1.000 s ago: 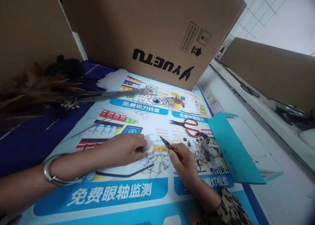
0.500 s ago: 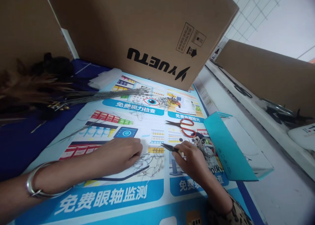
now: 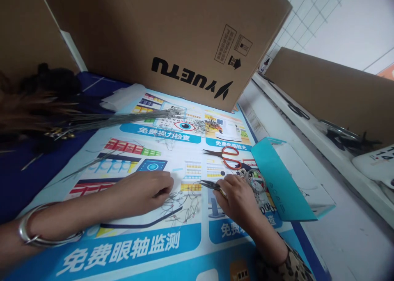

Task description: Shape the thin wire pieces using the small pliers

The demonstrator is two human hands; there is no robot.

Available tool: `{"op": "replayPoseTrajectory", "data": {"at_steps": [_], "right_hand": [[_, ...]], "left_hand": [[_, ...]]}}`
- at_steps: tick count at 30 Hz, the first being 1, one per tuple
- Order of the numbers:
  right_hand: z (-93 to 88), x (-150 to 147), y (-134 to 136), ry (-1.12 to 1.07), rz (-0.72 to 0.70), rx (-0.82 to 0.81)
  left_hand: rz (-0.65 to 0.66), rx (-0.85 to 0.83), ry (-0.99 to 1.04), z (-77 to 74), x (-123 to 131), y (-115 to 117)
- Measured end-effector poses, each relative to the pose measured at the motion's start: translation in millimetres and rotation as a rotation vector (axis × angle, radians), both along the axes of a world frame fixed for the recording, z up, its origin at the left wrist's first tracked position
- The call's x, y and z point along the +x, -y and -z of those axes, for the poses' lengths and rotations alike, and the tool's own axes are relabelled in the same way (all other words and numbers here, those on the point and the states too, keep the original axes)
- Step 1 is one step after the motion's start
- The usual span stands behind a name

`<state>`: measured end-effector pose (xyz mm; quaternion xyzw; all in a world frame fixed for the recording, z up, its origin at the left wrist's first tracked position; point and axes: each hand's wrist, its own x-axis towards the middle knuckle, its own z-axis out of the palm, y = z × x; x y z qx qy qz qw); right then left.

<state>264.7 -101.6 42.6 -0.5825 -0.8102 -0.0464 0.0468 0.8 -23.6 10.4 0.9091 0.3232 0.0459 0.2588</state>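
Note:
My right hand is closed around the handles of a pair of pliers, whose dark pointed jaws face left. Opposite it, my left hand rests with its fingers curled together; what they hold, if anything, is hidden. Just right of and below the left fingertips lies a loose tangle of thin wire with tiny beads. Scissors with red handles lie above the pliers, blades pointing left. A coil of wire sits just beyond my right hand.
At the right stands an open teal box. A bundle of straight wires and brown feathery stems lie at the left. Another wire tangle is farther back. A large cardboard box walls off the back.
The whole view has shifted slightly, with things appearing farther left. My left fingers look a little more curled; my right hand still holds the pliers in nearly the same place.

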Motion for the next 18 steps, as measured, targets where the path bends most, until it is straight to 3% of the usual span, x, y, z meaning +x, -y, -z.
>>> {"op": "replayPoseTrajectory", "data": {"at_steps": [12,18], "right_hand": [[5.8,-8.2,0.9,0.081,-0.004,-0.014],[2.1,-8.4,-1.8,-0.252,0.042,-0.031]], "left_hand": [[-0.018,-0.040,0.036,2.1,-0.2,-4.4],[-0.091,-0.019,0.248,-1.4,1.8,-1.2]]}}
